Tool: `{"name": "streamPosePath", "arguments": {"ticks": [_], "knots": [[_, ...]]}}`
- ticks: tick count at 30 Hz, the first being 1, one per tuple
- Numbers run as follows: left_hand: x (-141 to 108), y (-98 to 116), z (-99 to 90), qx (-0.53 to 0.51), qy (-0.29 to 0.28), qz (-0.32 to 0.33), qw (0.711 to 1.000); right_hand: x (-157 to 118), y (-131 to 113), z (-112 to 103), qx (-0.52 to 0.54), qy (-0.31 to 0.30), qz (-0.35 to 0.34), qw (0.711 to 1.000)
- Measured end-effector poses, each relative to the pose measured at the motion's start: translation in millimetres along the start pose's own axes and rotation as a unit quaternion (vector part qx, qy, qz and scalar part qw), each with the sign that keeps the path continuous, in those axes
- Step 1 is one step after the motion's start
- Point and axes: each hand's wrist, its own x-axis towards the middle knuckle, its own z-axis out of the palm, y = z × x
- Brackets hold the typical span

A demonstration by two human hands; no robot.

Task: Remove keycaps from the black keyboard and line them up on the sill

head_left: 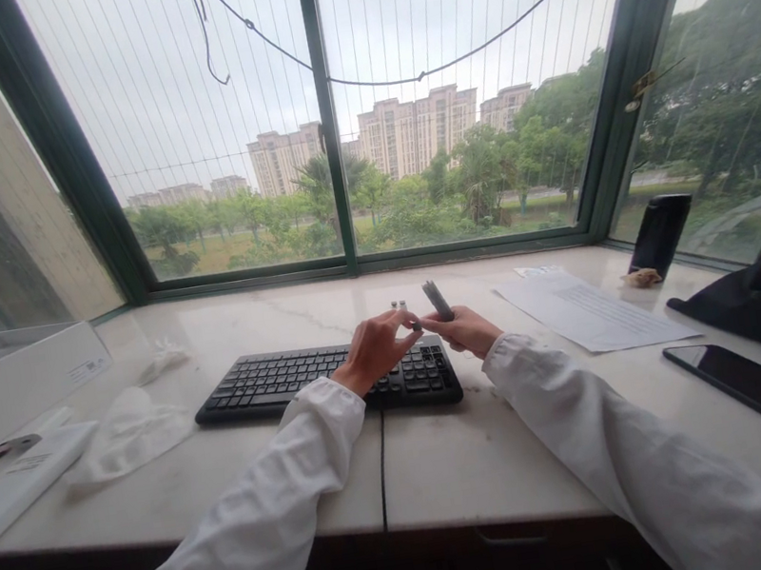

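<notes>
Head view: you are pinching a small dark piece [417,325] in your left hand [377,345] and gripping a dark grey, flat-sided bundle-like tool [437,301] in your right hand [468,329].
Your left thumb and fingertips are closing around the small piece with hardly any gap, over the right end of a black rectangular keyboard [293,374]; your right fingers are folding around the tool's lower part, its top pointing up and slightly left above them. Your right fingertips are reaching just beside the piece, though you cannot tell whether they are touching it. Beyond your left fingers, two tiny pale-topped objects [399,305] are showing; right of your right fingers, a white printed paper sheet [591,314] is lying flat.
</notes>
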Motion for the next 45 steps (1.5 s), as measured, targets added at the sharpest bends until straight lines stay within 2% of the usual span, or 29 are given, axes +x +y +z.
{"name": "streamPosePath", "arguments": {"ticks": [2, 4, 7, 10, 16, 21, 23, 28, 33, 38, 45], "knots": [[0.1, -3.2, -0.6, 0.009, -0.002, 0.001, 1.000, 2.6, 2.3, -0.8, -0.051, 0.028, 0.007, 0.998], [0.1, -8.8, -2.1, 0.027, -0.002, -0.015, 1.000, 4.1, 4.7, -3.0, -0.164, 0.085, 0.000, 0.983], [-0.7, -21.1, -6.0, 0.069, -0.005, -0.065, 0.995, 3.0, 8.5, -7.5, -0.362, 0.145, -0.006, 0.921], [-2.0, -35.5, -10.8, 0.108, -0.018, -0.125, 0.986, 1.2, 12.4, -11.0, -0.434, 0.136, 0.033, 0.890], [6.5, -65.4, -10.7, 0.148, -0.069, -0.174, 0.971, 3.8, 18.1, -14.1, -0.485, 0.135, 0.055, 0.862], [34.9, -85.4, 8.8, 0.177, -0.168, -0.208, 0.947, 4.2, 19.7, -15.2, -0.517, 0.131, 0.051, 0.844], [47.7, -90.3, 19.9, 0.183, -0.190, -0.216, 0.940, 3.6, 19.1, -16.8, -0.523, 0.130, 0.051, 0.841], [71.4, -98.7, 46.9, 0.189, -0.211, -0.210, 0.936, 1.5, 16.8, -23.4, -0.529, 0.125, 0.049, 0.838], [82.8, -106.4, 66.1, 0.209, -0.221, -0.204, 0.930, 0.3, 14.8, -25.8, -0.529, 0.132, 0.046, 0.837], [88.0, -109.1, 75.7, 0.224, -0.234, -0.197, 0.926, 1.0, 12.7, -20.2, -0.527, 0.125, 0.040, 0.840], [91.0, -106.0, 78.2, 0.228, -0.235, -0.184, 0.927, 1.3, 12.1, -17.8, -0.523, 0.118, 0.040, 0.843]]}}
